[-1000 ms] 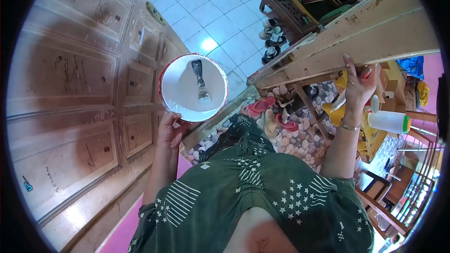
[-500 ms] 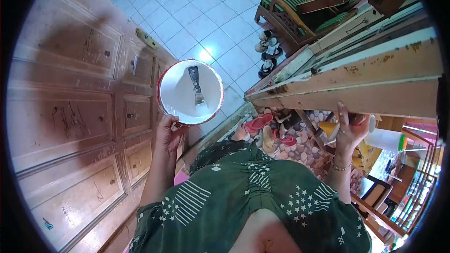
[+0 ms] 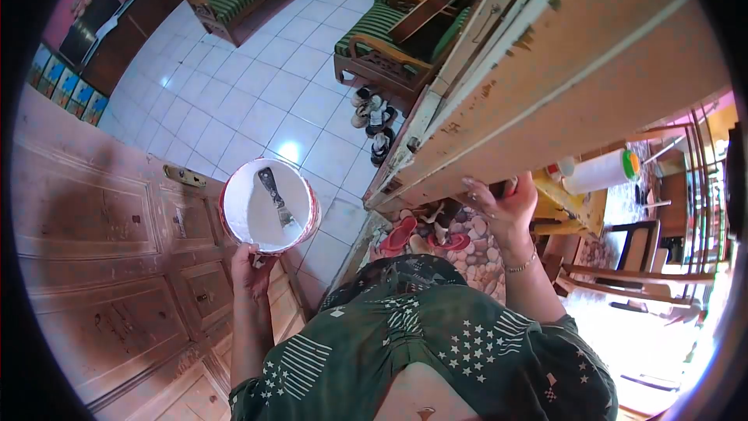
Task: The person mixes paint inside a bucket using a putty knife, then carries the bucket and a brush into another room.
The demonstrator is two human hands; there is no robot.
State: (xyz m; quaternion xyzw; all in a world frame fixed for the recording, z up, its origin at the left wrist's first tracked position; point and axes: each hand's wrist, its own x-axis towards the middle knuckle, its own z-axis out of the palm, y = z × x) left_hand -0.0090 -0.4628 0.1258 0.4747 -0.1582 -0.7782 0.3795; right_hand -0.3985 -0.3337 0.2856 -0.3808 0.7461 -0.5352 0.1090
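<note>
My left hand (image 3: pixel 253 271) grips the near rim of a white bucket (image 3: pixel 236 214) with red on its outside. Inside the bucket leans a putty knife (image 3: pixel 273 189) with a dark handle, its blade smeared with white paste at the bottom. My right hand (image 3: pixel 508 209) is raised against the edge of a worn wooden door frame (image 3: pixel 499 129), fingers spread on or very near the wood. A small red patch shows by its fingers, and I cannot make out what it is.
A panelled wooden door (image 3: pixel 101 238) stands close on the left. Several shoes (image 3: pixel 375 121) sit beyond the frame, near a green striped chair (image 3: pixel 389 39). Red sandals (image 3: pixel 399 235) lie on the pebble-patterned floor. A white container with a green lid (image 3: pixel 604 171) is at the right.
The view has turned, bringing more of the room and a striped sofa into sight. The bucket appears lower and further left. My right hand appears further left, still at the frame.
</note>
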